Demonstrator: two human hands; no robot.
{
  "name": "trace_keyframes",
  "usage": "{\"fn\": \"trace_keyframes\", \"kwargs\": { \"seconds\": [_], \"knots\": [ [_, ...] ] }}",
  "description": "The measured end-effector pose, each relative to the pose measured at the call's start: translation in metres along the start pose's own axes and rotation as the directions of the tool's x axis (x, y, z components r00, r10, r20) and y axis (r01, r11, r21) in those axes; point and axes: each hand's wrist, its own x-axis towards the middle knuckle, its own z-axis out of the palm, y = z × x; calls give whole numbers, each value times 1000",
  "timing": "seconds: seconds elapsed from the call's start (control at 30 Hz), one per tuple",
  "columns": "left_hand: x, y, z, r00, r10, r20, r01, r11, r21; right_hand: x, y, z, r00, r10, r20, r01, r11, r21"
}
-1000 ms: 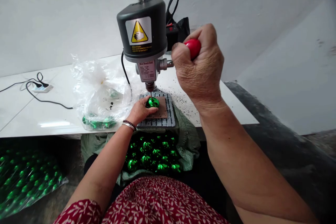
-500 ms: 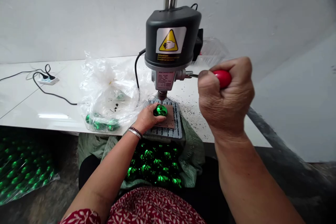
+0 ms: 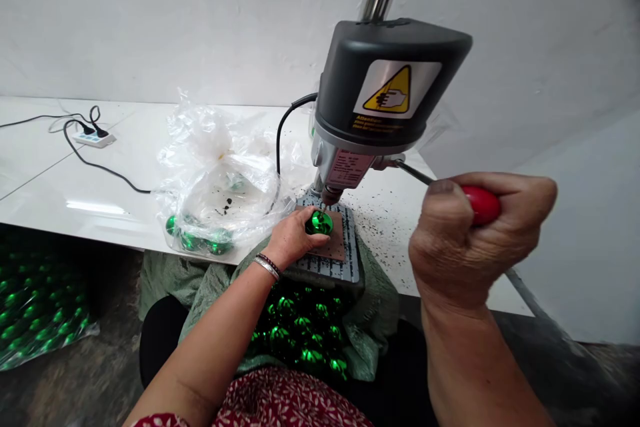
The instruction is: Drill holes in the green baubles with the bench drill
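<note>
A small black and grey drill press point(image 3: 385, 93) stands on the white table. My left hand point(image 3: 293, 237) grips a shiny green ball point(image 3: 319, 223) between thumb and fingers, on a brown board point(image 3: 336, 243) that lies on the ribbed metal base point(image 3: 351, 260). Right above the ball is the drill chuck point(image 3: 331, 195), its thin bit at the top of the ball; whether it goes in I cannot tell. My right hand point(image 3: 480, 233) is closed around the red knob point(image 3: 483, 205) of the press's feed lever point(image 3: 414, 171).
Left of the press lies a clear plastic bag point(image 3: 200, 173) with several green balls point(image 3: 217, 240). A power strip point(image 3: 94, 138) with cords sits farther left. Dark shavings point(image 3: 380, 233) litter the table. More balls point(image 3: 303, 323) fill green cloth on my lap; another bagful point(image 3: 40, 307) is at lower left.
My view has tilted and shifted, so the press appears farther right and leaning. Both hands keep their holds on the ball and the lever knob.
</note>
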Motion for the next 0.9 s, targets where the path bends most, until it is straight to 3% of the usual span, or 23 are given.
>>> {"fn": "trace_keyframes", "kwargs": {
  "seconds": [0.67, 0.8, 0.9],
  "knots": [
    [-1, 1, -3, 1000, -22, 12, 23, 995, -97, -49, 23, 1, 998, -56, -33, 57, 998, 31],
    [-1, 1, -2, 1000, -22, -2, 21, 994, -105, -17, 12, 6, 996, -62, -63, 67, 994, 81],
    [-6, 4, -3, 1000, -8, -13, 6, 992, -126, 26, -2, 11, 999, 35, 10, -36, 997, 75]
  ]
}}
